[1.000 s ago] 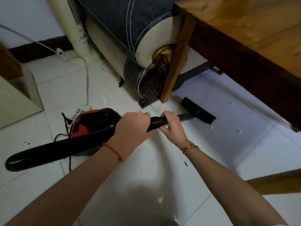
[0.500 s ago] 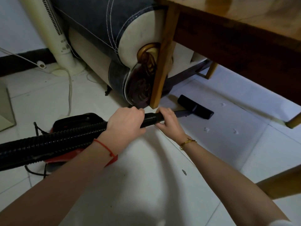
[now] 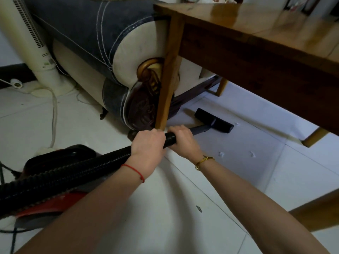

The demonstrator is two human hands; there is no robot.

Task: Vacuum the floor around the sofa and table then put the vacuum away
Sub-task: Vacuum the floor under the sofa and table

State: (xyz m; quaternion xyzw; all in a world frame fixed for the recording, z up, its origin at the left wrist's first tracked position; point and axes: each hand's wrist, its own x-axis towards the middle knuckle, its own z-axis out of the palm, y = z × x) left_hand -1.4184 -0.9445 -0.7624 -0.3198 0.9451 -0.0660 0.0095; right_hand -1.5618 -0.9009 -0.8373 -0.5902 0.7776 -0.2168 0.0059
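Two hands grip one black ribbed vacuum hose [image 3: 77, 169]: the left hand [image 3: 147, 143] is wrapped around it, and the right hand [image 3: 183, 139] is closed where it meets the grey wand [image 3: 200, 128]. The hose's long axis runs from lower left up toward the right, ending in one black floor nozzle [image 3: 213, 121] flat on the tiled floor [image 3: 183, 217] under the wooden counter [image 3: 256, 33], beside the sofa [image 3: 102, 33]. One red canister [image 3: 55, 202] sits at left. Three white scraps [image 3: 221, 154] lie near the nozzle.

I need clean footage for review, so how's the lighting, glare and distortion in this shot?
Head view: dim, with the floor under the table shadowed bluish; window glare on the tabletop; wide-angle bending leans the fan column; hands and vacuum nozzle stay sharp.
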